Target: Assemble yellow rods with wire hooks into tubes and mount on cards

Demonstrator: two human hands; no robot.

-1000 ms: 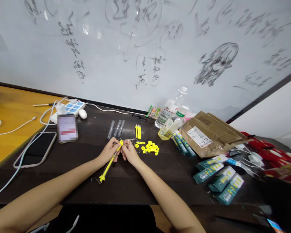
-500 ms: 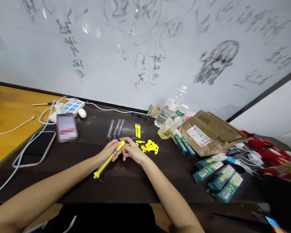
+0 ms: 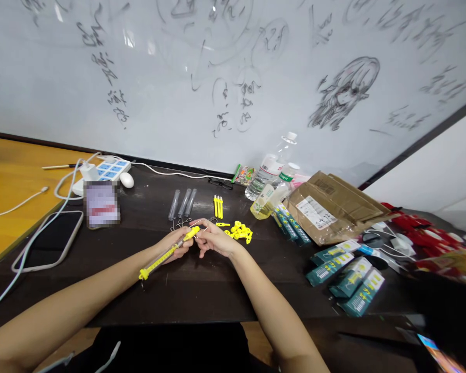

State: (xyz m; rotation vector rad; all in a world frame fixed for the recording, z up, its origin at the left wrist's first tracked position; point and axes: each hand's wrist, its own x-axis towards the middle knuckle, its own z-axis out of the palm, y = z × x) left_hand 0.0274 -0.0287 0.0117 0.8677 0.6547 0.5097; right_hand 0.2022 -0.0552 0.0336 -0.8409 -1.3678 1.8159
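Head view: the left hand (image 3: 176, 243) is curled around a long clear plastic tube with yellow fittings at both ends (image 3: 165, 254), gripping it near its upper end; the tube slants from the hands down toward 7 o'clock, its lower yellow cap free above the dark brown worktop (image 3: 202, 290). The right hand (image 3: 213, 239) meets the left at the tube's upper yellow tip, fingers pinched together there on a thin wire loop; how firmly it grips cannot be told. Both hands hover just over the worktop near its middle.

At 12 o'clock from the hands lie three clear empty plastic tubes (image 3: 182, 203) side by side, and just right of them two yellow plastic rods (image 3: 218, 206). At 2 o'clock, near the right hand, sits a small heap of yellow plastic rings and caps (image 3: 239, 231). Farther toward 2 o'clock stand a clear plastic water bottle (image 3: 271, 167) and a flattened brown cardboard box (image 3: 336, 207). At 3 to 4 o'clock lie green and white flat packets (image 3: 349, 282). Toward 9 o'clock rests a black smartphone in a pale case (image 3: 48, 241), and at 10 o'clock a white power strip with blue sockets (image 3: 107, 169). A scribbled whiteboard (image 3: 233, 77) rises behind.
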